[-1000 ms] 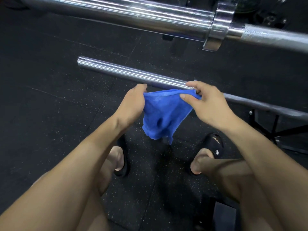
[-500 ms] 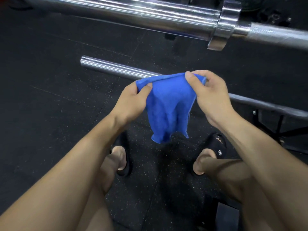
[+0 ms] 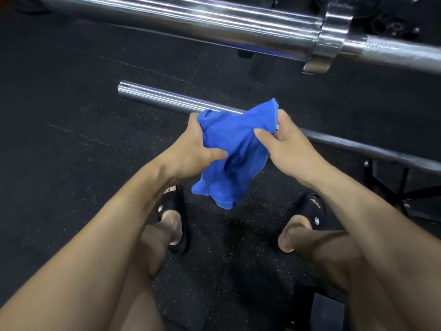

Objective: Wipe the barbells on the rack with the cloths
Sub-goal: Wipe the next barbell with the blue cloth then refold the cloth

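A blue cloth [image 3: 235, 149] hangs bunched between both hands in the middle of the view. My left hand [image 3: 193, 151] grips its left side, thumb pressed into the fabric. My right hand [image 3: 286, 144] pinches its right side, thumb on top. Just behind the cloth runs the lower barbell [image 3: 162, 96], its chrome sleeve end at the left and its darker shaft passing to the right behind my right hand. The upper barbell [image 3: 214, 22] crosses the top of the view, with a thick chrome sleeve, a collar and a knurled shaft at the right.
Black speckled rubber floor [image 3: 71, 139] lies all around. My feet in black slides [image 3: 176, 211] stand below the cloth. Dark metal rack legs [image 3: 403, 187] stand at the right under the lower barbell's shaft.
The cloth was stretched flat by its top edge between both hands; now it is crumpled together, the hands lower and closer, with my left thumb pushed into the fabric.
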